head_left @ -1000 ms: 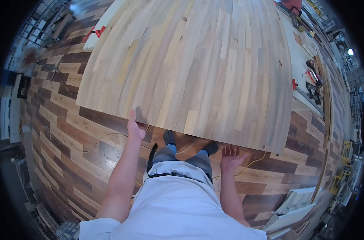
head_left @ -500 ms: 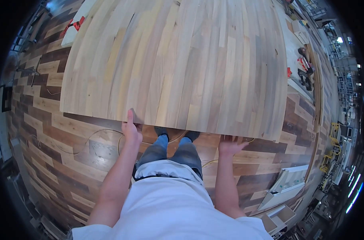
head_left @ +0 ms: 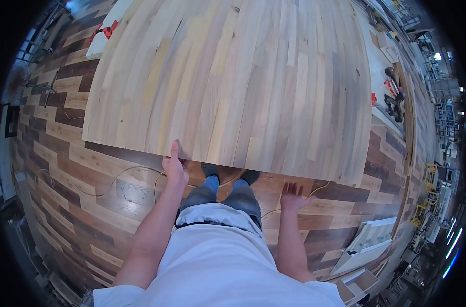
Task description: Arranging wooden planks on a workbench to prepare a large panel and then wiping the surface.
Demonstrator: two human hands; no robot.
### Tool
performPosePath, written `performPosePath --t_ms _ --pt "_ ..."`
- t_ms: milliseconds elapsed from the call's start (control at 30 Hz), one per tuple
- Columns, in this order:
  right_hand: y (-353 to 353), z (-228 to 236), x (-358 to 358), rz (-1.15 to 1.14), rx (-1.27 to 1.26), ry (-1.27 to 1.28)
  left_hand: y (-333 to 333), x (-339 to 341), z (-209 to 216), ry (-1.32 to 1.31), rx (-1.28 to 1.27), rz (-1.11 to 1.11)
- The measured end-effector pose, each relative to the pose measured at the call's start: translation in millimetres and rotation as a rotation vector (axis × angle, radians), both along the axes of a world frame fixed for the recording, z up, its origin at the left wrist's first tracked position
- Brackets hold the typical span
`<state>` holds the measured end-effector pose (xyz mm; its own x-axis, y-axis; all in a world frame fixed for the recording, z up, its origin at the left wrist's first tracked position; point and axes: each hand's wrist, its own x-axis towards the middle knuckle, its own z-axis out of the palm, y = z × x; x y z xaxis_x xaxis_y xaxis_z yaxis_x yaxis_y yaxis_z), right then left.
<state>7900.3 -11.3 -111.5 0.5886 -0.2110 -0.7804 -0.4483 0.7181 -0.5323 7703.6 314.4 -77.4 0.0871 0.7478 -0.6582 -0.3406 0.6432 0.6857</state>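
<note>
Where the near edge of the wooden panel [head_left: 233, 97] stands out over the floor [head_left: 97, 176], the left hand [head_left: 175, 168] has hold of it, thumb laid on the top face and fingers bent beneath. That hold appears chosen to pinch the edge from both sides; how firmly it bears cannot be told. The right hand [head_left: 293, 197] is spread, palm up, holding nothing, its fingertips just short of the same edge. Its posture suggests a support from below rather than a pinch.

The panel lies in front of the person, its strips running away from the body. Pale surfaces show beyond its left and right sides, probably part of what bears it; the underside is hidden. The overhang seems to give the fingers room underneath, and the shoes [head_left: 209, 170] stand close to it, likely to spare the arms a long reach.

A red clamp [head_left: 108, 31] sits at the far left, and a black tool [head_left: 393, 107] lies beside the right side, both off the panel's face. A yellow cord [head_left: 320, 189] trails across the floor near the right hand.
</note>
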Motion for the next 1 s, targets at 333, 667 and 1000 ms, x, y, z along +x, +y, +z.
performPosePath --t_ms 333,667,1000 --pt "82 19 -22 0.520 0.266 -0.121 -24 -38 28 0.827 1.191 -1.076" --pt "103 19 -23 0.599 0.301 -0.098 -19 57 38 0.675 1.981 -1.297" --pt "101 23 -19 0.644 0.236 -0.097 -15 61 48 0.683 2.061 -1.308"
